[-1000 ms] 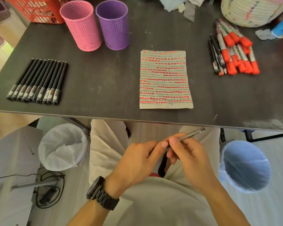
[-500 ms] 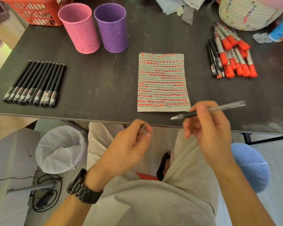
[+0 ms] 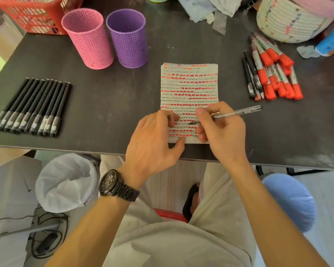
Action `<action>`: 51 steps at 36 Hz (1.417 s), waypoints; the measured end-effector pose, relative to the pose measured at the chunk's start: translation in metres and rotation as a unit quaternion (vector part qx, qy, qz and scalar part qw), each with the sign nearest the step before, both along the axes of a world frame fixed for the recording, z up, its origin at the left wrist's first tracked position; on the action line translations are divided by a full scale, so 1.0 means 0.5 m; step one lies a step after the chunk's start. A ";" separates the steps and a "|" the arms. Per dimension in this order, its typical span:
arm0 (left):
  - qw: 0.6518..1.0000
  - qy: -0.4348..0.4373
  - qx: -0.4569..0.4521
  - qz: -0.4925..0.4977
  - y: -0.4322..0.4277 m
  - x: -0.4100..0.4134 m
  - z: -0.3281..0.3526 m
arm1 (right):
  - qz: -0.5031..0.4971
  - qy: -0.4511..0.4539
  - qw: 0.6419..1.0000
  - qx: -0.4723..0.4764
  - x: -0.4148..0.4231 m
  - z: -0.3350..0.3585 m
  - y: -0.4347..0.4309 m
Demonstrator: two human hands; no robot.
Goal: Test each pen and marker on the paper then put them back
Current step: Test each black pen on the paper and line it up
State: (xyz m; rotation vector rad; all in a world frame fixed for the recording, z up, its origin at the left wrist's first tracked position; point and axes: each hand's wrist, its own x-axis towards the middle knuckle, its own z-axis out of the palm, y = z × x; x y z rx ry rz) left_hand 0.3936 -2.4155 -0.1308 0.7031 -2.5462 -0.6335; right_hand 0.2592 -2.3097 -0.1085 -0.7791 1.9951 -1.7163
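Both hands have come up from the lap onto the paper (image 3: 189,85), and the pen (image 3: 237,112) is now down on the sheet.

- **Right hand:** The right hand (image 3: 222,132) grips the pen, with its fingers (image 3: 201,112) clamped round the barrel close to the tip.
- **Tip:** It touches the near half of the paper, just left of the right hand, between red rows.
- **Pen axis:** It runs from the tip at near-left to the back end at far-right. The back end hangs over bare worktop (image 3: 114,97) right of the sheet, aimed roughly at the markers (image 3: 274,74).
- **Left hand:** The left hand (image 3: 152,139) lies on the near-left part of the paper, thumb at the near edge, fingers curled. A dark sliver between them is likely the cap (image 3: 169,116), though it is small and hard to confirm.
- **Gap:** The tip sits between the two hands, just right of the left fingers. I cannot tell if it touches them.

Step in hand is probably the test stroke. Room is tight, so the stroke wants to be short and sideways.

For the put-back, the markers are nearer the right hand. The black pens (image 3: 31,108) lie well apart at left.
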 end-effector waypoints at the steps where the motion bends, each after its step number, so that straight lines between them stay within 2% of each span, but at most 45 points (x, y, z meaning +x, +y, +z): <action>1: 1.000 0.002 0.004 0.003 0.000 0.001 0.000 | -0.005 0.006 1.000 -0.001 0.002 -0.004 0.000; 8: 0.999 0.010 -0.007 0.031 0.001 -0.006 -0.006 | -0.043 0.078 0.996 0.027 0.005 -0.015 -0.004; 20: 0.999 0.023 0.019 0.038 0.002 -0.008 -0.003 | -0.058 0.119 0.988 0.080 0.005 -0.028 -0.005; 51: 0.999 0.027 0.010 0.029 0.001 -0.011 -0.005 | -0.050 0.144 0.985 0.082 0.007 -0.024 -0.008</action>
